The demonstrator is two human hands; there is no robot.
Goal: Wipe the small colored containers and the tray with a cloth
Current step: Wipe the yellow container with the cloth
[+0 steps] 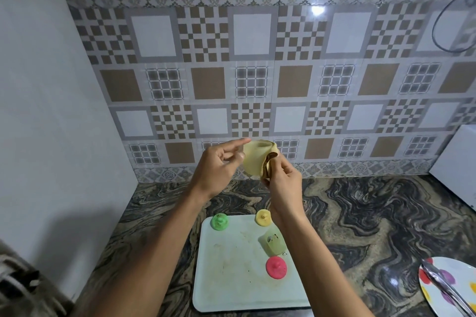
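While both hands are raised before the tiled wall, the left hand (219, 165) steadies a pale yellow cup (253, 159) with thumb and curled fingers, forefinger pointing free. The right hand (282, 179) pinches a brown cloth (269, 165) against the cup's side. Each grip is closed on its thing. The cup looks light, thin and probably slick plastic, so it is best held by its rim and wall. Below, on the counter (360, 213), the white tray (231, 278) carries a green lid (219, 222), yellow lid (263, 217), pink lid (276, 267) and a green cup (275, 240) on its side. The tray shows smears.
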